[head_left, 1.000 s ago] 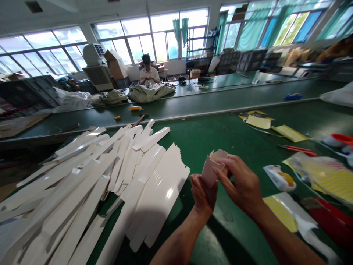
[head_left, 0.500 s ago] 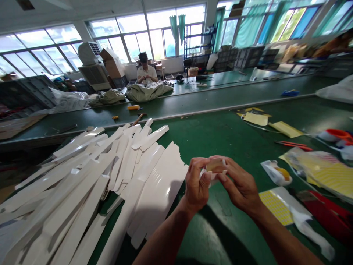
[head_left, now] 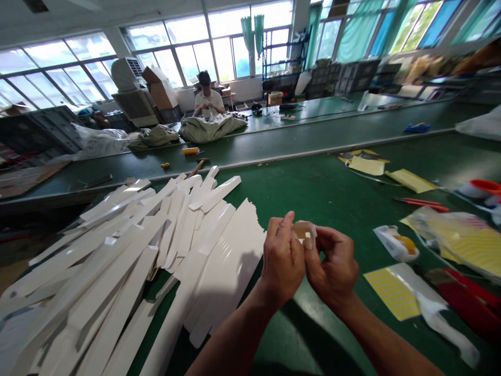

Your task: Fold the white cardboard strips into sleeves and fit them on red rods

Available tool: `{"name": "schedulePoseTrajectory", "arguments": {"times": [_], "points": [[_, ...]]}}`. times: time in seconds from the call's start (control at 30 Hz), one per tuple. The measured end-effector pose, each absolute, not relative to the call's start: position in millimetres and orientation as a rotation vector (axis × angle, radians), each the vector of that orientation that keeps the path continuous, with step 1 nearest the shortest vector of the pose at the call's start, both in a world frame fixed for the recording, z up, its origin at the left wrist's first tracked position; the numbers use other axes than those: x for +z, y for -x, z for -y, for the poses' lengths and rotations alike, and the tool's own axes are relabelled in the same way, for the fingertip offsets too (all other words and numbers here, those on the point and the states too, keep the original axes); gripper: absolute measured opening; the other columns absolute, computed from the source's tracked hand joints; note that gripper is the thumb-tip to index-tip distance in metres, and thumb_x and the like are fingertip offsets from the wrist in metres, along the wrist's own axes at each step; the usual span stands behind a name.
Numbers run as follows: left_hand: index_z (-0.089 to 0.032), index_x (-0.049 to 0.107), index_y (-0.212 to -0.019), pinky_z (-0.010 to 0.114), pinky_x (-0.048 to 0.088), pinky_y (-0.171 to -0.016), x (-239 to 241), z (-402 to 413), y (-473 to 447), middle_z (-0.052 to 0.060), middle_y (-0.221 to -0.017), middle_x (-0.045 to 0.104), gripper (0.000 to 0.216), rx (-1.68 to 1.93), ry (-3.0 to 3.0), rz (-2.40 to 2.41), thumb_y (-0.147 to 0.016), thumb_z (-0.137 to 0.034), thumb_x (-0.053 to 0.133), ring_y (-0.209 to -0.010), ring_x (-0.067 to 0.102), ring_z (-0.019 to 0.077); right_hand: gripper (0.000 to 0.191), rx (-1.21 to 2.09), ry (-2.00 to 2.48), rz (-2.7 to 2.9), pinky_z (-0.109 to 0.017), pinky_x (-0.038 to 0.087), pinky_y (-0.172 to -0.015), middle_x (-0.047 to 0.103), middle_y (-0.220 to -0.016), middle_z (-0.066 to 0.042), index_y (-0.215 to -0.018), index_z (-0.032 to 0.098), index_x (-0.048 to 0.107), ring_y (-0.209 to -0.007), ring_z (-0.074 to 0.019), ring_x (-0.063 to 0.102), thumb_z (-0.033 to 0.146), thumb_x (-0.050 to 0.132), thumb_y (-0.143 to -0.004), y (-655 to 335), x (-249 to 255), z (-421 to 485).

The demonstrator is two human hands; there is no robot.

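Between my two hands, above the green tabletop, is a small white folded cardboard box, its open end towards me. My left hand closes on its left side, with the thumb pointing up and the fingers curled. Thumb and fingers of my right hand pinch the right side. The fingers hide much of the box. To the left of my hands lies a heap of glossy white folded card pieces, with flat white sheets at its right edge.
On the right are a tape dispenser, a yellow sticker sheet, a red-handled tool, orange-red tweezers and yellow sheets in plastic. A raised pale edge crosses behind. A co-worker sits across the far bench.
My hands have come closer together around the small box. The left hand has turned, its thumb now raised, and the box shows less between the fingers.
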State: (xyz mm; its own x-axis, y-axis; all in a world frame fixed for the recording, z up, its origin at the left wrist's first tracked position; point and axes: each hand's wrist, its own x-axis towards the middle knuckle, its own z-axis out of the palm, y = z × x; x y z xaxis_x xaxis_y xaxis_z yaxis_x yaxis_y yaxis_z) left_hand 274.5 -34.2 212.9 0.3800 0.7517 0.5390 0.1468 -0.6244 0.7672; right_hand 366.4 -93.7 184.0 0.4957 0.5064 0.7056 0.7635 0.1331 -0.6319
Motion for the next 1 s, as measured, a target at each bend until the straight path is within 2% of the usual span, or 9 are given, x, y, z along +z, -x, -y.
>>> {"name": "schedulePoseTrajectory", "arguments": {"times": [0.2, 0.33, 0.47, 0.57, 0.63, 0.7, 0.77, 0.87, 1.0], "points": [[-0.017, 0.061, -0.129, 0.028, 0.053, -0.083, 208.4, 29.5, -279.0, 0.008, -0.104, 0.062, 0.043, 1.152, -1.743, -0.761, -0.091, -0.013, 0.042, -0.093, 0.062, 0.0162, 0.034, -0.489, 1.365, 1.410, -0.037, 0.056, -0.079, 0.068, -0.107, -0.012, -0.118, 0.022, 0.057, -0.102, -0.0259, 0.066, 0.008, 0.054, -0.088, -373.7, 189.8, 89.1], [-0.018, 0.050, -0.142, 0.035, 0.048, -0.099, 204.4, 32.2, -280.9, 0.010, -0.118, 0.065, 0.046, 1.155, -1.670, -0.758, -0.098, -0.026, 0.039, -0.107, 0.060, 0.0196, 0.035, -0.544, 1.338, 1.501, -0.036, 0.056, -0.075, 0.062, -0.112, -0.014, -0.117, 0.020, 0.059, -0.099, -0.0247, 0.063, 0.006, 0.055, -0.086, -380.4, 192.2, 86.8], [-0.016, 0.046, -0.145, 0.037, 0.040, -0.110, 202.8, 32.4, -279.4, 0.008, -0.140, 0.058, 0.051, 1.036, -1.475, -0.631, -0.102, -0.033, 0.025, -0.124, 0.055, 0.0208, 0.029, -0.479, 1.300, 1.519, -0.034, 0.053, -0.077, 0.061, -0.105, -0.011, -0.110, 0.019, 0.061, -0.100, -0.0222, 0.061, 0.003, 0.052, -0.088, -386.4, 196.7, 85.1], [-0.020, 0.043, -0.147, 0.035, 0.045, -0.103, 199.1, 28.2, -280.0, 0.005, -0.126, 0.066, 0.052, 1.007, -1.335, -0.526, -0.098, -0.030, 0.031, -0.112, 0.062, 0.0197, 0.016, -0.318, 1.316, 1.463, -0.034, 0.052, -0.076, 0.059, -0.097, -0.007, -0.098, 0.020, 0.059, -0.093, -0.0201, 0.060, 0.008, 0.052, -0.090, -388.9, 202.3, 82.7], [-0.019, 0.038, -0.149, 0.033, 0.048, -0.096, 196.8, 24.3, -282.2, 0.004, -0.115, 0.069, 0.059, 0.988, -1.250, -0.511, -0.091, -0.025, 0.040, -0.103, 0.064, 0.0193, 0.009, -0.058, 1.345, 1.359, -0.028, 0.051, -0.065, 0.057, -0.095, -0.005, -0.095, 0.021, 0.054, -0.080, -0.0162, 0.060, 0.014, 0.053, -0.090, -390.3, 205.9, 80.6], [-0.016, 0.043, -0.144, 0.030, 0.050, -0.086, 196.5, 21.3, -285.8, 0.004, -0.105, 0.069, 0.063, 0.966, -1.145, -0.558, -0.081, -0.020, 0.045, -0.093, 0.064, 0.0185, 0.015, 0.240, 1.355, 1.289, -0.024, 0.048, -0.055, 0.056, -0.094, -0.002, -0.103, 0.023, 0.053, -0.071, -0.0131, 0.059, 0.016, 0.054, -0.090, -392.1, 208.8, 78.7], [-0.014, 0.054, -0.127, 0.027, 0.050, -0.076, 198.9, 20.7, -289.9, 0.004, -0.093, 0.067, 0.052, 0.981, -1.065, -0.660, -0.075, -0.018, 0.047, -0.084, 0.063, 0.0169, 0.021, 0.378, 1.342, 1.363, -0.024, 0.048, -0.059, 0.057, -0.093, -0.001, -0.108, 0.024, 0.057, -0.074, -0.0133, 0.060, 0.014, 0.053, -0.090, -394.7, 210.4, 77.3], [-0.015, 0.059, -0.099, 0.024, 0.046, -0.065, 204.2, 25.5, -295.9, 0.001, -0.078, 0.062, 0.026, 1.054, -1.071, -0.837, -0.076, -0.019, 0.047, -0.072, 0.057, 0.0144, 0.025, 0.226, 1.309, 1.520, -0.026, 0.047, -0.066, 0.056, -0.089, -0.002, -0.099, 0.024, 0.069, -0.082, -0.0144, 0.057, 0.009, 0.051, -0.088, -399.0, 210.0, 76.8], [-0.016, 0.058, -0.101, 0.026, 0.047, -0.065, 196.1, 33.7, -298.5, 0.003, -0.082, 0.062, 0.024, 1.121, -1.073, -0.872, -0.089, -0.026, 0.039, -0.074, 0.059, 0.0156, 0.033, 0.057, 1.256, 1.567, -0.025, 0.045, -0.064, 0.053, -0.090, -0.003, -0.103, 0.025, 0.072, -0.081, -0.0134, 0.055, 0.005, 0.052, -0.087, -405.0, 207.9, 78.7]]}}
